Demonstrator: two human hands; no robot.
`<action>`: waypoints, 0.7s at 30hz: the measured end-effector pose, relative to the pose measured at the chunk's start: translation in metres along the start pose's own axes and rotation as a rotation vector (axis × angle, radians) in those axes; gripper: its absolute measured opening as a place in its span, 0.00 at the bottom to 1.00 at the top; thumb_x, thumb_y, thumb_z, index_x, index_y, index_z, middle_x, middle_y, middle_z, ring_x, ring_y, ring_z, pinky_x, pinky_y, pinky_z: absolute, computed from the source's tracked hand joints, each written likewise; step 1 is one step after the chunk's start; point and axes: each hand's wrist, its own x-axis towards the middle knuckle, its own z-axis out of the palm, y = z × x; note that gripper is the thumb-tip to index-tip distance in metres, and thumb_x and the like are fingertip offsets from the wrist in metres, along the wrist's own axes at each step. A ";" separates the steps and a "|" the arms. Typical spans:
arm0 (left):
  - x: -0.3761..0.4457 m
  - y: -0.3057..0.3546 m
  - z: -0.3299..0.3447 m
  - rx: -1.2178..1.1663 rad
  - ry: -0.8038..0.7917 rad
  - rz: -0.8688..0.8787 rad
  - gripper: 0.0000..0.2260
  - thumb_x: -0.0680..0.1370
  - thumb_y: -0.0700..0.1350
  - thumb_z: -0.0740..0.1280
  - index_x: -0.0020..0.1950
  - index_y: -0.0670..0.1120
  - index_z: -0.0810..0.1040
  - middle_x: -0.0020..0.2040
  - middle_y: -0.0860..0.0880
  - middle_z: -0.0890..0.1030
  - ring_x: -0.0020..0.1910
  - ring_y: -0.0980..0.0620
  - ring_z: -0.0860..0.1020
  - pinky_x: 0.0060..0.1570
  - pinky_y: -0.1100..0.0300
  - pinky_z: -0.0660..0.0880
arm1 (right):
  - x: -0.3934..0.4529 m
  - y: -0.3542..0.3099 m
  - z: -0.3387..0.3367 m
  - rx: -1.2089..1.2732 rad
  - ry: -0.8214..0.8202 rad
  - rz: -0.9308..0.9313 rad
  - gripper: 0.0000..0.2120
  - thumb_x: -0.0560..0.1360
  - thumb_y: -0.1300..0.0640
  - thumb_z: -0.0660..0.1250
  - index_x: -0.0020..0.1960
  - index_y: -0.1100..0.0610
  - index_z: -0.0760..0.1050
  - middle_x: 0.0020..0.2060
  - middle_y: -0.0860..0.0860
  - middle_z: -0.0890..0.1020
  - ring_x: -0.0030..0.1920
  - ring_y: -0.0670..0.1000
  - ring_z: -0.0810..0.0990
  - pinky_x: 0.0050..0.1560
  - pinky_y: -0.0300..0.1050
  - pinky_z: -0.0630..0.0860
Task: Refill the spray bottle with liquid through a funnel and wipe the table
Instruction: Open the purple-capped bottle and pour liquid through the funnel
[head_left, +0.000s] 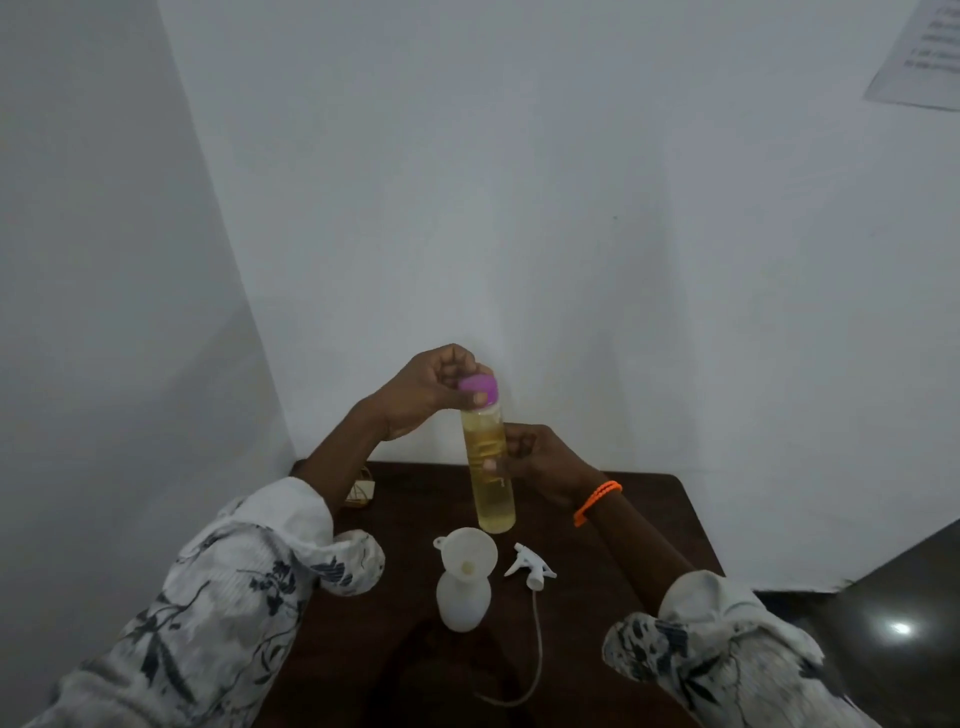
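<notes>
Spray bottle (462, 597) holds funnel (468, 553) on table (623, 519); left hand (426, 395) pinches purple cap (478, 387), right hand (540, 457) grips refill bottle (488, 467).

The printed paper sheet (922, 54) on the wall runs off the top-right edge, its text too blurred to read. The left forearm hides most of a small tan object (362, 491) at the table's back-left corner.

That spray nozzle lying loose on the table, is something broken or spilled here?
Nothing looks broken or spilled. The spray head lies on the dark table with its tube trailing, off the white spray bottle, which stands upright with a funnel in its neck.
</notes>
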 end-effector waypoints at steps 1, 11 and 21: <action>0.001 -0.001 0.003 0.048 0.058 0.001 0.15 0.70 0.35 0.79 0.50 0.45 0.77 0.51 0.47 0.84 0.53 0.47 0.81 0.54 0.51 0.79 | 0.000 0.000 0.001 -0.003 0.018 0.001 0.18 0.74 0.69 0.72 0.63 0.64 0.79 0.55 0.60 0.85 0.58 0.58 0.84 0.56 0.49 0.81; -0.005 -0.012 0.017 -0.042 0.088 0.030 0.22 0.74 0.32 0.72 0.67 0.45 0.78 0.64 0.43 0.82 0.64 0.43 0.80 0.63 0.49 0.77 | -0.005 0.006 0.001 0.022 0.122 0.000 0.21 0.70 0.67 0.77 0.62 0.62 0.80 0.55 0.60 0.85 0.58 0.60 0.84 0.62 0.60 0.79; -0.005 -0.012 0.025 -0.080 0.118 0.013 0.32 0.68 0.41 0.75 0.71 0.54 0.74 0.68 0.45 0.78 0.66 0.45 0.78 0.59 0.53 0.78 | -0.004 0.001 0.003 -0.069 0.139 -0.006 0.22 0.68 0.65 0.79 0.61 0.60 0.81 0.53 0.57 0.86 0.57 0.57 0.85 0.61 0.58 0.80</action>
